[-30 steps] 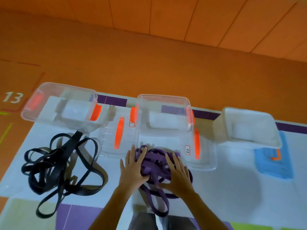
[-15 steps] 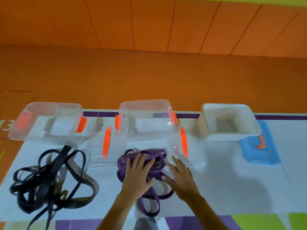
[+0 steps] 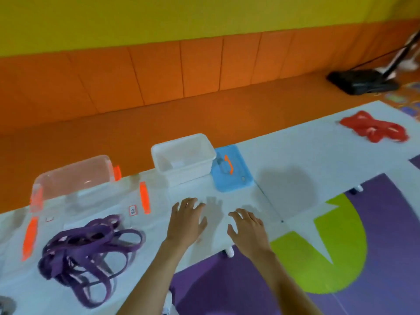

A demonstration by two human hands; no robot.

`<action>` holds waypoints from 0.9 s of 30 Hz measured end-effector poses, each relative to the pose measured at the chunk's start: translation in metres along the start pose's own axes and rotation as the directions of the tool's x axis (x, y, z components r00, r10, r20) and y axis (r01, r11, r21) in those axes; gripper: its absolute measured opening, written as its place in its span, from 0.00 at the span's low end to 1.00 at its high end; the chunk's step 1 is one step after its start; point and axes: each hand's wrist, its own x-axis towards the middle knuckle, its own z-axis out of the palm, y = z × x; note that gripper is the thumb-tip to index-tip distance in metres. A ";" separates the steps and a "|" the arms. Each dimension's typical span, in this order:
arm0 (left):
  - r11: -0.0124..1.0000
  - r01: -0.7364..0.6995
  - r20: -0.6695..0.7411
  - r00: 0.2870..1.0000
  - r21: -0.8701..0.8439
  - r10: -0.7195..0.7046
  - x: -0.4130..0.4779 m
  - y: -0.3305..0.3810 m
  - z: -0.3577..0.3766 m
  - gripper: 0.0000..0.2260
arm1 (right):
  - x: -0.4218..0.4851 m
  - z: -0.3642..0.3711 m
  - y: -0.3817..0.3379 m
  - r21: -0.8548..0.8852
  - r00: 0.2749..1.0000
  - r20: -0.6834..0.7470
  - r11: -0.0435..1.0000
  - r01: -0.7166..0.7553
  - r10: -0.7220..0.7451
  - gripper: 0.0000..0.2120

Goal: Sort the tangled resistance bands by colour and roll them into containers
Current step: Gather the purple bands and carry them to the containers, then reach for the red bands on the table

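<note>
A tangled heap of purple bands point(image 3: 88, 253) lies on the white table at the lower left. A pile of red bands point(image 3: 375, 128) sits far off at the right end of the table. A clear container with orange latches point(image 3: 72, 178) stands behind the purple heap, and a white container point(image 3: 184, 158) stands further right. My left hand point(image 3: 188, 221) and my right hand point(image 3: 247, 228) hover over bare table, fingers spread and relaxed, holding nothing, to the right of the purple heap.
A blue lid with an orange handle point(image 3: 234, 169) lies beside the white container. A clear lid with orange clips point(image 3: 91, 214) lies flat under the purple heap's far side. The table's front edge point(image 3: 295, 214) drops to a purple and green floor mat. A black stand base point(image 3: 363, 84) sits far right.
Both hands have left the purple heap and moved right over bare table. The view swung right, so the black bands are out of sight and the red pile shows.
</note>
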 end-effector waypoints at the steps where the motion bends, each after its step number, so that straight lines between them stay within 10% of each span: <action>1: 0.999 -0.035 -0.001 0.999 0.006 0.035 0.007 0.027 -0.001 0.22 | -0.009 -0.010 0.024 -0.004 0.999 -0.019 1.000 -0.026 0.026 0.23; 27: 0.864 -0.500 0.118 0.856 -0.054 0.503 0.333 0.526 0.066 0.20 | 0.071 -0.176 0.535 0.115 0.865 -0.160 0.879 -0.463 0.476 0.18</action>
